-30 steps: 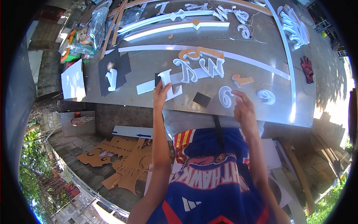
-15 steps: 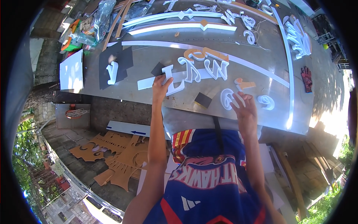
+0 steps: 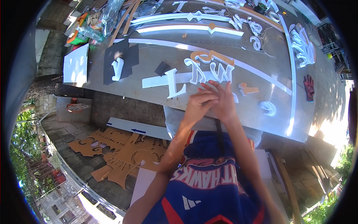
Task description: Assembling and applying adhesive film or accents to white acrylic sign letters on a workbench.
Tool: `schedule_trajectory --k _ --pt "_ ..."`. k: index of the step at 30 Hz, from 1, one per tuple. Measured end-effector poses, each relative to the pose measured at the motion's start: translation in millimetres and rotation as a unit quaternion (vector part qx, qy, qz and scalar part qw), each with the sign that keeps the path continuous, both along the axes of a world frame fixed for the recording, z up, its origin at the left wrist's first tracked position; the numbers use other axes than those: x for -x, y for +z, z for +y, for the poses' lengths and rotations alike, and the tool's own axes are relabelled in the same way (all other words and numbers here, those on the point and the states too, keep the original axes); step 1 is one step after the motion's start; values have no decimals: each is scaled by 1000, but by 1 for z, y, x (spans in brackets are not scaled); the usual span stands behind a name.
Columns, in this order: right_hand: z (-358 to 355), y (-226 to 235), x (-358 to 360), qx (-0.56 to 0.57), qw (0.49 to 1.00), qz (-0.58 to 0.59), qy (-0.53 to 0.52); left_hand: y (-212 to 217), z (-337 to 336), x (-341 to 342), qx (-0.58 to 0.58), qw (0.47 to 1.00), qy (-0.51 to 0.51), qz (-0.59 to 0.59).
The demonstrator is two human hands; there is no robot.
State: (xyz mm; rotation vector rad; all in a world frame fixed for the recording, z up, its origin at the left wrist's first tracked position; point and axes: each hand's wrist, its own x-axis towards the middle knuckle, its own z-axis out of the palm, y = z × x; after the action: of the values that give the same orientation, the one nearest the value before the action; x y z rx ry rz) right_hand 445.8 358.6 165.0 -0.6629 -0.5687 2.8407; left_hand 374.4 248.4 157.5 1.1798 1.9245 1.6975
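My left hand [image 3: 198, 106] and my right hand [image 3: 223, 102] meet over the near edge of the metal table, fingers overlapping. The left fingers stretch across toward the right palm; the right fingers are extended and apart. I see nothing held in either. To their left lies a large white raised letter [image 3: 172, 85], standing free on a white strip [image 3: 153, 81]. Just beyond my fingers are two curly white letters [image 3: 196, 72] [image 3: 221, 71]. A rounded white piece [image 3: 235, 98] is mostly hidden behind my right hand.
Brown-faced letters [image 3: 202, 56] lie behind the white ones. A small brown-faced piece [image 3: 249, 89] and a white curled piece [image 3: 267, 108] sit rightward. At left are black sheets [image 3: 128, 56] bearing another white letter [image 3: 117, 69]. A red-and-black glove [image 3: 309, 87] lies far right.
My left hand has let go of the large white letter and moved right. My right hand has come left to meet it. A dark square near the table edge is now out of sight.
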Motion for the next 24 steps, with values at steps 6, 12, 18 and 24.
schedule_trajectory --k 6,12,18,24 --pt "3 -17 -26 -130 988 -81 33 -51 49 109 0 977 157 -142" --pt "-39 -31 -87 -156 972 -142 100 -110 64 254 142 914 365 -104" --pt "-8 -36 -171 -151 961 -230 9 -108 81 167 174 939 296 1" --pt "19 -26 -166 -365 897 -245 -41 -85 58 63 263 903 310 140"
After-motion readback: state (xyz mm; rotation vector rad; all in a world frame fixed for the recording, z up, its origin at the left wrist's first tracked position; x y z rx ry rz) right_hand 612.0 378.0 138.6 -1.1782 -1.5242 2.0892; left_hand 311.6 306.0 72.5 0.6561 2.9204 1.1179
